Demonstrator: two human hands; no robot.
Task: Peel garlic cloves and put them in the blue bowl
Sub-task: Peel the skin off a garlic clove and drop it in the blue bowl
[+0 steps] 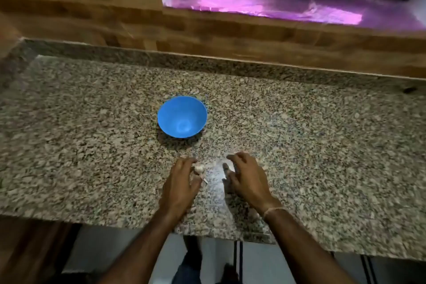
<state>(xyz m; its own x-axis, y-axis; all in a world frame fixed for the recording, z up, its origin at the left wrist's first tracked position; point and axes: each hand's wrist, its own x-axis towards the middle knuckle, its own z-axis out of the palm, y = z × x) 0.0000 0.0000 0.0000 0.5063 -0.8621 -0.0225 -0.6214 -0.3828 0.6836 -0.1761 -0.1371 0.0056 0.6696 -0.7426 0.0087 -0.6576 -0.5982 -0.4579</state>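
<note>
Closest to me, both forearms reach out over the near edge of the granite counter (pixel 322 145), the right wrist wearing a thin thread band (pixel 273 210). The left hand (pixel 182 182) has its fingers and thumb curled round a small pale piece of garlic (pixel 199 169), pinched right at the fingertips, with a papery strip of skin hanging just under the thumb. Just beside it, across a small gap, the right hand (pixel 246 180) hovers low with its fingers spread and loosely bent, gripping nothing. A pale patch between its thumb and forefinger is too blurred to make out.

Straight ahead of the left fingertips, apart from both hands, the blue bowl (pixel 166 120) stands upright on the counter. It lies ahead and to the left of the right fingers. Beyond the bowl the counter meets a wood-patterned wall (pixel 92 18), and far beyond the right fingers a window sill (pixel 265 4) glows purple.
</note>
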